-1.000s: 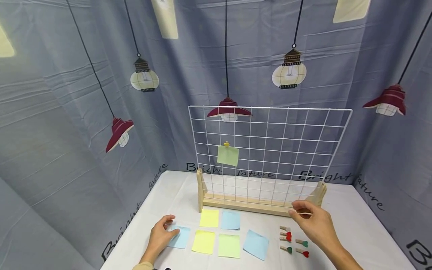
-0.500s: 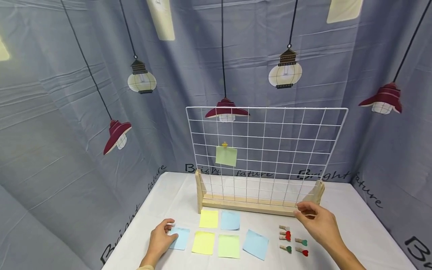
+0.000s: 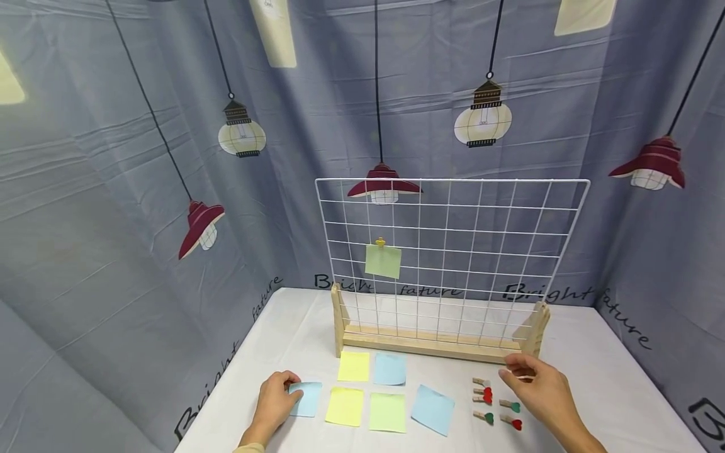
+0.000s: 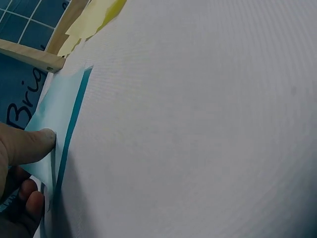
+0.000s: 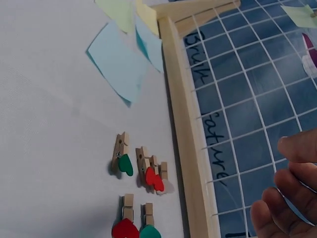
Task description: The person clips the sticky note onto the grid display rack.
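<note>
Lower left: left hand (image 3: pixel 274 402) pinches blue note (image 3: pixel 308 399). Lower right: right hand (image 3: pixel 540 388), fingers loosely curved, near wooden clothespins (image 3: pixel 483 399).

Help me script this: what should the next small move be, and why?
Probably lift the leftmost blue note toward the grid: the left hand pinches its edge, a green note hangs there by a clip, and pegs lie by the right hand.

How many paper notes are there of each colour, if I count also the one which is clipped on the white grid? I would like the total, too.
Blue notes: 3
Yellow notes: 2
Green notes: 2
Total: 7
</note>
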The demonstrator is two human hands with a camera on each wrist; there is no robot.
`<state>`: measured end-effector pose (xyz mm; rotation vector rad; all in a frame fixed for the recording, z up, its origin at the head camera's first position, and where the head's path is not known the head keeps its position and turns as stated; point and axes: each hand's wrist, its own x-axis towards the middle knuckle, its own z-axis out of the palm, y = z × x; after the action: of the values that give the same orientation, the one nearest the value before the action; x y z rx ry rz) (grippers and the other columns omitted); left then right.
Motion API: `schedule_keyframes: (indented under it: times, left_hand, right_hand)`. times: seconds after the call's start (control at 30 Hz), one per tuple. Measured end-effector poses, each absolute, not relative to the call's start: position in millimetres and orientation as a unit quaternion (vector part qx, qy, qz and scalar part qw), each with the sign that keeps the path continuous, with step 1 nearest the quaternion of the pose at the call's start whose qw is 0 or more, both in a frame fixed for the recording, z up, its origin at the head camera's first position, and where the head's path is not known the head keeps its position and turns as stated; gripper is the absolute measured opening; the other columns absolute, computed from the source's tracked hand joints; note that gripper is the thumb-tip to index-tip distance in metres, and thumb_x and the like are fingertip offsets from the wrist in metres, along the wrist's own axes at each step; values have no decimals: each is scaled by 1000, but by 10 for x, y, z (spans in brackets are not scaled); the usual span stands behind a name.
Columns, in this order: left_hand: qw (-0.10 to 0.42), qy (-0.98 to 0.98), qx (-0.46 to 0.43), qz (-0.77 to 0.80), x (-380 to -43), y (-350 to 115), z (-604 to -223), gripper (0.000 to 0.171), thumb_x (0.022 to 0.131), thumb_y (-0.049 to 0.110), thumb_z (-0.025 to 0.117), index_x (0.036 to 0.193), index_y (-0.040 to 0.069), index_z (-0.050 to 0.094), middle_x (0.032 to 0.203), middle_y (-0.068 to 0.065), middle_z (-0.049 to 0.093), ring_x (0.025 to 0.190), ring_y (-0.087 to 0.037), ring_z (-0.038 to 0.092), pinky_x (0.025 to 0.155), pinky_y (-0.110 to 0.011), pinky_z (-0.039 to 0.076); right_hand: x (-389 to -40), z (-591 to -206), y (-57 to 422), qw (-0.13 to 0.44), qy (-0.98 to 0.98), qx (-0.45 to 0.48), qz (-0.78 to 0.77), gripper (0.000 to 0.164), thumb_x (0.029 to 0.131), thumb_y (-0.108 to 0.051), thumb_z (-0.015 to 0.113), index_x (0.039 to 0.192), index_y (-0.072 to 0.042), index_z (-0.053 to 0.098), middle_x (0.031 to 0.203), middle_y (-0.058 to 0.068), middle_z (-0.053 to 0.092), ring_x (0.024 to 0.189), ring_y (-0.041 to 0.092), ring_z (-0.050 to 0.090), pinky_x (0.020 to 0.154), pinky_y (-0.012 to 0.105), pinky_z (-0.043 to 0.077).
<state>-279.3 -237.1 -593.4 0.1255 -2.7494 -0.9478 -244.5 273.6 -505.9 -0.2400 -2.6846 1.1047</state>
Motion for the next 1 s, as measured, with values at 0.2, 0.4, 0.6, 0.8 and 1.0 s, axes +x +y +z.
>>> schedule_keyframes:
  times: [0.2, 0.4, 0.6, 0.8, 1.0]
  left_hand:
    - [128, -931, 46, -338, -2804, -2376, -5913, 15, 86, -3, 73, 91, 11, 72, 90, -1, 65, 82, -13, 56, 75, -31, 47]
    - [132, -924, 49, -356, -2793, -2392, -5847, 14, 89, -3, 69, 93, 11, 73, 91, -3, 67, 83, -14, 59, 76, -33, 48]
    - [145, -913, 51, -379, -2824, -2382, -5762, 17, 93, -3, 63, 93, 11, 74, 95, -6, 70, 87, -17, 63, 77, -34, 50]
    - [155, -903, 60, -395, -2836, -2350, -5577, 19, 96, -3, 60, 96, 9, 74, 102, -11, 71, 90, -21, 64, 76, -33, 50]
    - [168, -893, 66, -411, -2844, -2247, -5395, 19, 98, -1, 60, 101, 10, 75, 106, -11, 71, 90, -22, 66, 76, -34, 51]
  right_hand:
    - [-2435, -5097, 2783, 114, -913, -89, 382, 34, 89, -20, 79, 116, 0, 70, 102, 11, 72, 93, 24, 66, 76, 26, 56]
    - [-2404, -5148, 2871, 112, -917, -80, 374, 35, 89, -21, 78, 116, 1, 70, 100, 10, 74, 89, 19, 66, 70, 17, 51]
    - [-2402, -5218, 2948, 105, -921, -78, 367, 32, 89, -18, 77, 114, 1, 70, 97, 9, 75, 88, 19, 67, 69, 21, 51]
    - [-2426, -5288, 2999, 93, -923, -98, 361, 35, 88, -21, 77, 114, 3, 70, 95, 8, 73, 88, 22, 66, 73, 31, 52]
    - [-2440, -5401, 3064, 63, -923, -112, 363, 36, 90, -21, 75, 114, 5, 68, 93, 8, 72, 88, 24, 66, 69, 30, 49]
